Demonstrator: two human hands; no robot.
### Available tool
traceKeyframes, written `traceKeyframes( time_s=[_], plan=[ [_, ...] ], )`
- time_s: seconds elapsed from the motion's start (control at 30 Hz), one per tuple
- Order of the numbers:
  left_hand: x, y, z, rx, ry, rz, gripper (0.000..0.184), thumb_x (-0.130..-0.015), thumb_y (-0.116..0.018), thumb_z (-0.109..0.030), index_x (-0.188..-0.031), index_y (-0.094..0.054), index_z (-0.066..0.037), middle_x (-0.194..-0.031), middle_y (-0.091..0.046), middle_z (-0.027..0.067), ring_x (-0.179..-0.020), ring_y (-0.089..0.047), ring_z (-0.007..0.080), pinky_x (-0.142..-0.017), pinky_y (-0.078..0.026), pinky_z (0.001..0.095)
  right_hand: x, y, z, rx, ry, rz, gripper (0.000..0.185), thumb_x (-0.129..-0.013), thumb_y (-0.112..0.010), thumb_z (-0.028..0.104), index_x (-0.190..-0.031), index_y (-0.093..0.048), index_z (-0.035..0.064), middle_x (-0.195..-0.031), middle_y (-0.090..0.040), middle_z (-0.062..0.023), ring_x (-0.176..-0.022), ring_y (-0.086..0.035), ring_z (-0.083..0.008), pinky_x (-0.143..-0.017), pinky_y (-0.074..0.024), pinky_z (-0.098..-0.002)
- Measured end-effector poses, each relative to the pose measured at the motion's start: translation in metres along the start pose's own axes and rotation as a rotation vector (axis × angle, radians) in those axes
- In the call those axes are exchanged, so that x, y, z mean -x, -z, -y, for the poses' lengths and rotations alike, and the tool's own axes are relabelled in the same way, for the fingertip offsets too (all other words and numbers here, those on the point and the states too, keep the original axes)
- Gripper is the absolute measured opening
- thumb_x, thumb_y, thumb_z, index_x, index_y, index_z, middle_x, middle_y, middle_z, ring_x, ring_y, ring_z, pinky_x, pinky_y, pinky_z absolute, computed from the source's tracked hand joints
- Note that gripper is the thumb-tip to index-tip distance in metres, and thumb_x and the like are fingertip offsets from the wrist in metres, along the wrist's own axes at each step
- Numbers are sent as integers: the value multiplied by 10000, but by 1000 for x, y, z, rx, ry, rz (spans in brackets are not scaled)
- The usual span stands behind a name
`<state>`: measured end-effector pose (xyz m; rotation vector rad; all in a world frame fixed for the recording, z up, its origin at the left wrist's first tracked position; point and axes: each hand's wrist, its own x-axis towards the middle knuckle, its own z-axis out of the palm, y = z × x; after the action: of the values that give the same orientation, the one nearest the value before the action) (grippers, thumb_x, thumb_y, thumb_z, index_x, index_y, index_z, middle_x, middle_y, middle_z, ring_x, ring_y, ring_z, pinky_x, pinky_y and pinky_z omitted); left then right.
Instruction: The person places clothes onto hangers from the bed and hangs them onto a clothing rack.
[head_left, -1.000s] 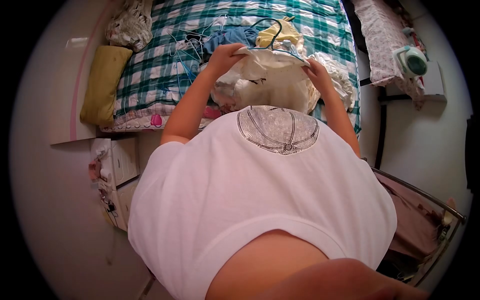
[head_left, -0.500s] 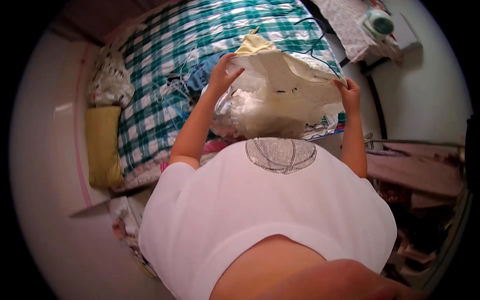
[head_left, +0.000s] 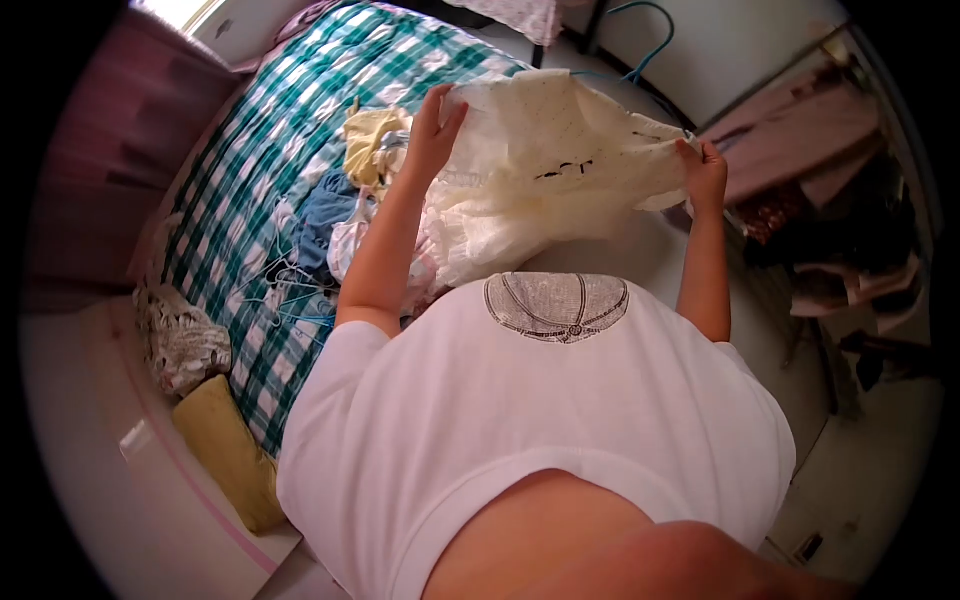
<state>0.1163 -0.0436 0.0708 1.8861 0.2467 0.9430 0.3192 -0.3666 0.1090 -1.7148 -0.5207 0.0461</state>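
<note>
A cream-coloured dress (head_left: 545,150) with small dark bows on its front is stretched out before me. At its left upper edge my left hand (head_left: 432,135) is closed on the fabric. My right hand (head_left: 706,172) pinches the opposite upper corner. A blue clothes hanger (head_left: 655,52) shows its hook above the dress, while most of its frame is hidden by the cloth. The lower part of the dress hangs towards my body, near the clothes on the bed.
A bed with a green-and-white checked quilt (head_left: 400,50) lies ahead and left. On it are a yellow garment (head_left: 368,142), a blue garment (head_left: 325,215) and several loose hangers (head_left: 290,280). A mustard cushion (head_left: 232,455) lies at lower left. Shelves with folded things (head_left: 840,250) stand at right.
My view and body have turned to the right, away from the bed. The dress, still in both hands, now hangs partly over the floor and appears more spread out.
</note>
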Motion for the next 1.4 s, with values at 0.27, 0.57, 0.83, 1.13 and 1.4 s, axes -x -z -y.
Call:
traceKeyframes(
  time_s=[0.27, 0.57, 0.83, 1.13, 1.4],
  plan=[
    [2, -136, -97, 192, -97, 126, 164, -871, -467, -158, -958, -484, -20, -703, -517, 39, -628, -459, 98, -576, -385, 234, 58, 163, 7, 9, 83, -281, 258, -739, -681, 252, -691, -564, 27, -620, -505, 53, -571, -401, -40, -540, -352, -186],
    [75, -294, -134, 308, 22, 395, 123, -864, -462, -111, -940, -495, -20, -679, -498, 6, -644, -443, 71, -591, -370, 207, 158, 326, -8, 259, -59, -478, 224, -718, -695, 206, -687, -559, 31, -589, -486, 49, -547, -391, -45, -510, -326, -192],
    [110, -401, -171, 63, -501, 531, 334, -689, -562, -161, -995, -523, -34, -838, -589, 125, -830, -550, 271, -711, -420, 331, 222, 395, -11, 330, -73, -538, 192, -714, -697, 168, -723, -574, 20, -570, -513, 19, -518, -424, -45, -485, -343, -198],
    [138, -515, -236, 98, -207, 967, 222, -826, -515, -229, -753, -433, -36, -645, -494, 174, -632, -492, 352, -543, -366, 397, 236, 458, -26, 627, 90, -408, 133, -815, -556, 105, -826, -557, -27, -756, -562, -78, -682, -524, -158, -623, -400, -243],
    [138, -619, -265, 147, -399, 937, 223, -808, -541, -231, -730, -451, -42, -614, -491, 149, -606, -493, 336, -522, -369, 380, 214, 517, -47, 944, 210, -495, 137, -808, -529, 119, -865, -581, 6, -843, -578, -96, -807, -520, -277, -708, -410, -318]
  ],
)
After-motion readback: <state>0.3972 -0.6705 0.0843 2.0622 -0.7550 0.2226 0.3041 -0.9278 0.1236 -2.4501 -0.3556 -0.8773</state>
